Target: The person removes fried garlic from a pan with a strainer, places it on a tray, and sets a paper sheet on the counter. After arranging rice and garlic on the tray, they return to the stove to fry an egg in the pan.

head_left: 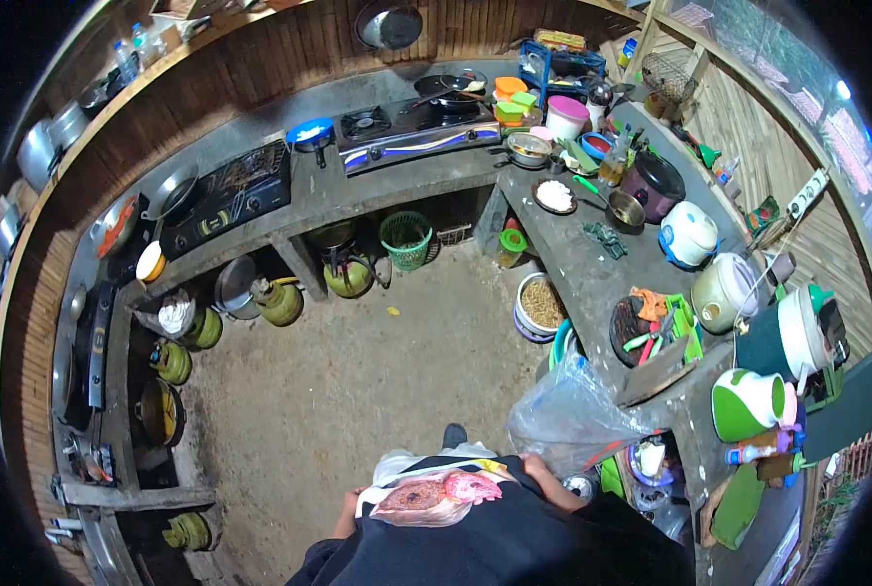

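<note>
A white printed cloth [436,496], perhaps an apron, lies against the front of my dark clothing at waist height; its print shows brown and pink patches with some yellow. At its left edge is my left hand [351,505], fingers closed on the border. My right hand [543,477] is closed at the opposite edge, by the dark strip near the yellow part. Most of the fingers on both hands are hidden. Below the cloth's far edge one dark shoe [454,436] shows on the floor.
Concrete counters curve around me, bearing a gas stove [416,137], a rice cooker [724,291] and a cutting board [656,371]. A clear plastic bag [582,415] hangs close on my right. Green gas cylinders [277,303] and a green basket [406,241] stand beneath the counters.
</note>
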Motion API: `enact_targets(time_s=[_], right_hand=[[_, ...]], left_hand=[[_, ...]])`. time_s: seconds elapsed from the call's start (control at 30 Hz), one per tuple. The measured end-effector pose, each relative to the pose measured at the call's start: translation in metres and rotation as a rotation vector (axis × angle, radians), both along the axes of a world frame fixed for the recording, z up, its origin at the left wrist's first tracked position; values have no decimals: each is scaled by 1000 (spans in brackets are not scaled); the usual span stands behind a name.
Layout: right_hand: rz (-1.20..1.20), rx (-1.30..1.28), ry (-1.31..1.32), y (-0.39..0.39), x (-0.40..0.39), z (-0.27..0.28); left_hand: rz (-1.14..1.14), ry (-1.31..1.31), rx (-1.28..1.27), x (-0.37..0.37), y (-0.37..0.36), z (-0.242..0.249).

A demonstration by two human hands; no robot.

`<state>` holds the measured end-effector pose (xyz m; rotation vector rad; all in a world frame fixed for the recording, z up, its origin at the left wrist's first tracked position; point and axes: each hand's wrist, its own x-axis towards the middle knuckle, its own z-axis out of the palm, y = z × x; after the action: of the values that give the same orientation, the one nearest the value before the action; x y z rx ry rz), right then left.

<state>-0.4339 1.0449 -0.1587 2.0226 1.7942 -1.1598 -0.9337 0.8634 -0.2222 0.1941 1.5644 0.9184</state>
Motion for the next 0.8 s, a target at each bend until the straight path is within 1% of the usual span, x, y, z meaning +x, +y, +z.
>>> enact_targets(time_s=[0.07, 0.1, 0.17, 0.2, 0.27, 0.3, 0.33, 0.37, 0.4, 0.43, 0.47, 0.5, 0.53, 0.57, 0.6, 0.63, 0.67, 0.7, 0.73, 0.77, 0.8], right_hand=[[-278, 14, 377, 38, -10, 29], [-284, 10, 371, 58, -16, 38], [-679, -227, 446, 98, -30, 51], [-688, -230, 441, 115, -32, 54], [-631, -249, 441, 149, -38, 48], [-673, -204, 470, 161, -45, 55], [-688, -200, 470, 172, -49, 50], [-616, -134, 472, 184, -54, 46], [-541, -66, 472, 197, -57, 35], [-536, 9, 549, 204, -52, -2], [-400, -50, 542, 221, -53, 17], [-250, 41, 402, 233, -59, 16], [-103, 126, 259, 242, -67, 16], [-118, 123, 256, 251, -75, 20], [-100, 121, 155, 263, -84, 26], [-79, 118, 58, 276, -95, 36], [-92, 119, 60, 289, -106, 47], [-186, 97, 53, 302, -116, 65], [-280, 73, 43, 320, -124, 76], [-292, 70, 39, 337, -131, 83], [-330, 137, 75, 350, -136, 87]], left_hand=[[-357, 548, -105, 4, 38, 21], [-89, 125, 53, 7, 71, 85], [-69, 65, 26, 2, 114, 80], [-44, 10, 0, -1, 132, 78], [-94, 18, 20, -6, 173, 88], [-164, 84, -6, -9, 194, 93], [-237, 151, -29, -13, 216, 98], [-231, 172, 0, -16, 239, 102], [-245, 171, 9, -25, 259, 85], [-300, 226, 50, -38, 272, 41], [-355, 281, 91, -52, 290, 6], [-367, 279, 96, -67, 316, -16], [-433, 360, 137, -80, 342, -30], [-501, 440, 176, -90, 360, -32], [-516, 436, 177, -96, 381, -30], [-677, 622, 157, -97, 406, -22], [-835, 813, 138, -103, 433, -13], [-518, 429, 345, -113, 455, 15], [-530, 426, 348, -120, 482, 33], [-550, 309, 293, -124, 507, 48], [-570, 191, 231, -127, 528, 65]])
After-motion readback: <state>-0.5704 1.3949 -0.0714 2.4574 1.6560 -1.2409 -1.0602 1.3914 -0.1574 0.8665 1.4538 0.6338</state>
